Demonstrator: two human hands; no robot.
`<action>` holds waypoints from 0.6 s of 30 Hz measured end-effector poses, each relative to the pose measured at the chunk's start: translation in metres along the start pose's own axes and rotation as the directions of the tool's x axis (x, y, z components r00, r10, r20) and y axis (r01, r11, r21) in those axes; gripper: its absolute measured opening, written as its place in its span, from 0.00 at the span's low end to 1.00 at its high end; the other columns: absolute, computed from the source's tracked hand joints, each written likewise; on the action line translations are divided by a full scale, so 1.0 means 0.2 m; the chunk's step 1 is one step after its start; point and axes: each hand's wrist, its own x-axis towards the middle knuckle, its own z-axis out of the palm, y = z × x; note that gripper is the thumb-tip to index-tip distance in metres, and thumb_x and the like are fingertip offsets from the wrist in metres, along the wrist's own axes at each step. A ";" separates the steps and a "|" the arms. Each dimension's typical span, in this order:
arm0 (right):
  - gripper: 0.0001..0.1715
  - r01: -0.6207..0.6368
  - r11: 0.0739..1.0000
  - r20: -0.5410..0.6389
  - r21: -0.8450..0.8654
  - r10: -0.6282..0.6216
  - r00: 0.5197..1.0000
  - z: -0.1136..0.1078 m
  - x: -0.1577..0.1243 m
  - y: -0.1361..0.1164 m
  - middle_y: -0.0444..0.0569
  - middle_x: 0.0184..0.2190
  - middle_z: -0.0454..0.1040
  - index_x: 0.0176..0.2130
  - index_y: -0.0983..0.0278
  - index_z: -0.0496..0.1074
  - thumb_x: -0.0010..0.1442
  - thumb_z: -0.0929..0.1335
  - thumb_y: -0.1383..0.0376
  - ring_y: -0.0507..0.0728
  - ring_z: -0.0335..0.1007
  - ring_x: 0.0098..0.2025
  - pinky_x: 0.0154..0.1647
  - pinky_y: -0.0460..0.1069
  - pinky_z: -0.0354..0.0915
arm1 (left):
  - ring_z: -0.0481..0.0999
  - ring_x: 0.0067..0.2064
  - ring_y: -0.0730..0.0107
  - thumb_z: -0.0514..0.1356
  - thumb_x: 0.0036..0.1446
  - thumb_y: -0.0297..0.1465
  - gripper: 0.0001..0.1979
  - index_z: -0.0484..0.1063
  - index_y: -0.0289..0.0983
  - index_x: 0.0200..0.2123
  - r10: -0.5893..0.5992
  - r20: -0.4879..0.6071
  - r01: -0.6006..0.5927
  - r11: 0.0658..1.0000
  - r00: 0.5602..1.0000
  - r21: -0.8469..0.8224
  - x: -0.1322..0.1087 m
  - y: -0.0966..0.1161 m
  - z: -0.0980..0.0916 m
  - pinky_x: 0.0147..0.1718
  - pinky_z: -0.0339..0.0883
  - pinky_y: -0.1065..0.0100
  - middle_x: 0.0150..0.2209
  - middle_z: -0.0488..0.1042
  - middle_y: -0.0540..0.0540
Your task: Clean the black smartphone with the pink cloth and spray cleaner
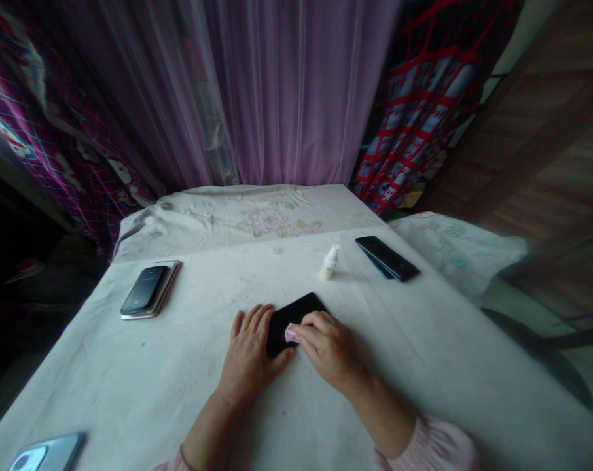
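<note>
Pinched in the right hand's grip (332, 347), between thumb and fingers, is a small crumpled pale pink cloth (291, 333), pressed to the dark face of a flat black rectangular phone (304, 306) just below the centre of the frame. Thumb and fingers of the left hand (250, 353) close around the phone's lower-left end, holding it flat on the white cloth-covered tabletop (179, 379). Pink gathered sleeves (434, 445) show at the bottom edge of the frame.

Just above and right of the hands stands a small white pump-topped bottle (328, 263), upright. Right of it, a slim black phone (389, 257) lies askew over a dark blue one (382, 269). Left of centre, a dark rounded phone (146, 289) rests on paler flat devices (169, 281). A light blue phone (61, 450) is cut off at the lower left.

Farther out, a floral-printed whitish fabric (271, 222) covers the tabletop's far end, below mauve curtains (301, 98) at upper centre. A white plastic bag (453, 252) hangs at the right edge, near a brown wooden panel (546, 118).
</note>
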 end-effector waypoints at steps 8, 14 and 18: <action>0.13 -0.152 0.985 -0.126 -0.087 0.140 0.982 -0.04 -0.03 0.22 0.48 0.32 0.74 0.37 0.59 0.78 0.67 0.64 0.61 0.54 0.70 0.34 0.35 0.47 0.63 | 0.64 0.62 0.46 0.61 0.57 0.45 0.33 0.60 0.35 0.60 0.005 0.014 -0.005 1.000 1.000 -0.006 0.00 0.00 -0.01 0.62 0.50 0.40 0.60 0.67 0.35; 0.17 -0.122 0.993 -0.208 -0.001 0.119 0.971 0.04 0.07 0.27 0.52 0.41 0.77 0.41 0.62 0.75 0.68 0.58 0.65 0.57 0.72 0.43 0.44 0.50 0.66 | 0.62 0.63 0.44 0.61 0.57 0.46 0.33 0.61 0.37 0.61 0.071 0.029 -0.071 0.997 0.997 -0.002 0.00 -0.03 -0.01 0.61 0.49 0.39 0.61 0.66 0.35; 0.14 -0.143 0.988 -0.057 -0.061 0.140 0.989 0.04 0.10 0.25 0.49 0.35 0.78 0.38 0.61 0.73 0.68 0.59 0.67 0.57 0.72 0.38 0.39 0.50 0.63 | 0.61 0.64 0.44 0.60 0.57 0.43 0.34 0.57 0.38 0.64 0.081 0.026 -0.082 0.997 0.996 0.005 -0.01 -0.05 0.00 0.61 0.50 0.39 0.63 0.64 0.34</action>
